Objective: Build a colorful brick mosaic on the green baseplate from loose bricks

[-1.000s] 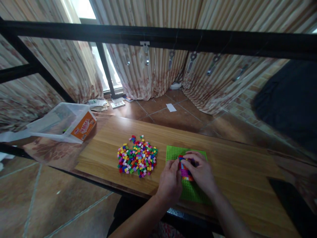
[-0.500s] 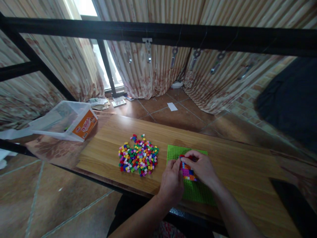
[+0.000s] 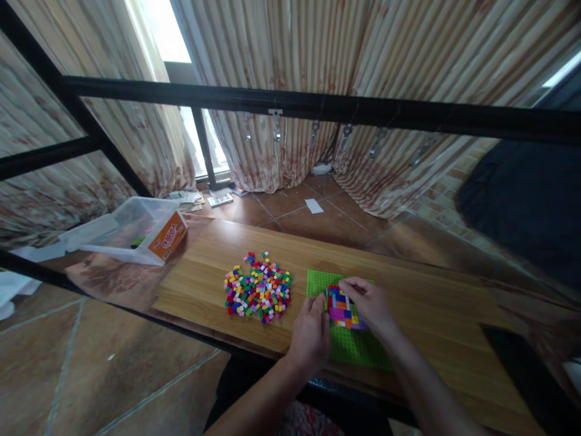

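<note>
A green studded baseplate (image 3: pixel 358 351) lies on the wooden board. Small bricks in red, blue, orange, purple and other colours form a tight patch (image 3: pixel 341 312) on it. My left hand (image 3: pixel 311 336) is closed at the patch's left side, thumb and fingers together. Something small, perhaps a brick, shows at its fingertips, too tiny to name. My right hand (image 3: pixel 370 303) reaches over the patch from the right, fingertips pinched at its far edge. Whatever is between them is hidden, and this hand covers the patch's right part. Left of the plate lies a pile of loose, mixed-colour bricks (image 3: pixel 258 290).
A clear plastic box (image 3: pixel 131 242) with an orange label stands beyond the board's left end. A black flat object (image 3: pixel 521 363) lies at the right. A black metal bar (image 3: pixel 295 100) with hanging clips crosses in front of the curtains.
My hands have drawn apart at the far edge of the brick patch, so more of it shows. The right fingertips stay near that edge. The camera view has tilted upward.
</note>
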The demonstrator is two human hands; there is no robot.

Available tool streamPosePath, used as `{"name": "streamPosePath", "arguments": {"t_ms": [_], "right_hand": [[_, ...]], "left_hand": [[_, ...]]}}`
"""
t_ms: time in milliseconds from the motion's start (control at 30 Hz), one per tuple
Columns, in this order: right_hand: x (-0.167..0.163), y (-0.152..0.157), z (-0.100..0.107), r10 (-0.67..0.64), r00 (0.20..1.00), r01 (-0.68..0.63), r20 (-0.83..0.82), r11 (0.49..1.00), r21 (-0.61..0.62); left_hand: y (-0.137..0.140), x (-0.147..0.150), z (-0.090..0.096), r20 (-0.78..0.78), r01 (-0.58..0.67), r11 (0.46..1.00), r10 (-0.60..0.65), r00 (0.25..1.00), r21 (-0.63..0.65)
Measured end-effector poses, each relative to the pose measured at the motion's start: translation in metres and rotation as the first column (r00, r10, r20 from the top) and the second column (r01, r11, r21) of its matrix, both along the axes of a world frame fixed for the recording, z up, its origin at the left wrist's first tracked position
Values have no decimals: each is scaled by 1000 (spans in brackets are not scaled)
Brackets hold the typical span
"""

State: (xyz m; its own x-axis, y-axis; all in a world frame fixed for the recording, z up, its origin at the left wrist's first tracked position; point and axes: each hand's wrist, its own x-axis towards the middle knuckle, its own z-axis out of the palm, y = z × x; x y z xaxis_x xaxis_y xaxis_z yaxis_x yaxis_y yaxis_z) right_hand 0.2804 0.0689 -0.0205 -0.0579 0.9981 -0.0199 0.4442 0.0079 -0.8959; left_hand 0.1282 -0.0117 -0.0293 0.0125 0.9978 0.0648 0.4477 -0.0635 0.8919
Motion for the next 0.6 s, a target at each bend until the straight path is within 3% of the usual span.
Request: {"name": "streamPosePath", "arguments": {"t_ms": [133,200,300,367,467,600], "right_hand": [[3,-14,21,-180,981,169,71,976,140],[-4,-25,33,-151,985,134,83,973,188],[-28,-40,40,11,994,-36,109,971,237],[-51,-45,35,116,972,-167,202,952,258],[-84,-38,17,166,896,-283,412,928,242],[-114,-13,-6,107,810,-267,577,942,201]], "left_hand": [[-14,-21,-5,3,-7,999,7,1000,33],[-20,-35,-9,-6,16,998,-15,1000,63],[-25,-57,-13,-22,48,995,-46,999,89],[-26,-69,-13,-34,64,994,-61,998,85],[-24,-84,-10,-42,128,990,-125,991,62],[-18,-97,-2,-18,238,970,-237,971,59]]}}
